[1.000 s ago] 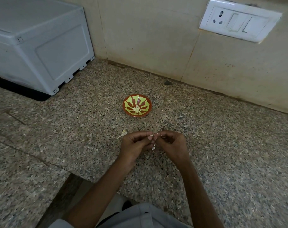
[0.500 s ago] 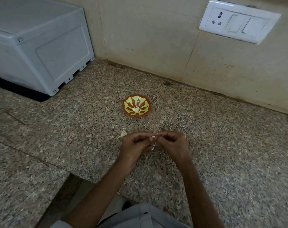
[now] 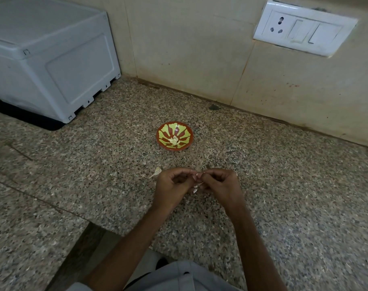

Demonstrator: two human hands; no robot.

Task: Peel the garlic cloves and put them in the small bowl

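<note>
Left hand [image 3: 172,185] and right hand [image 3: 222,183] both curled, pinching one small pale garlic clove [image 3: 198,179] between fingertips, near the one round red-and-yellow small bowl [image 3: 164,131], its peeled cloves [image 3: 174,140] too bunched to count. One papery skin scrap [image 3: 156,171] lies by the left hand on the speckled granite counter [image 3: 283,185] — beige tiled wall [image 3: 189,49], one white switch plate [image 3: 304,32], one grey plastic box [image 3: 52,59] behind.

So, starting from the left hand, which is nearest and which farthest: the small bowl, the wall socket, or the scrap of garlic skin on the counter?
From the left hand:
1. garlic skin scrap, on the counter just beyond the knuckles, slightly left.
2. small bowl, farther back, almost straight ahead.
3. wall socket, up on the wall, far right.
</note>
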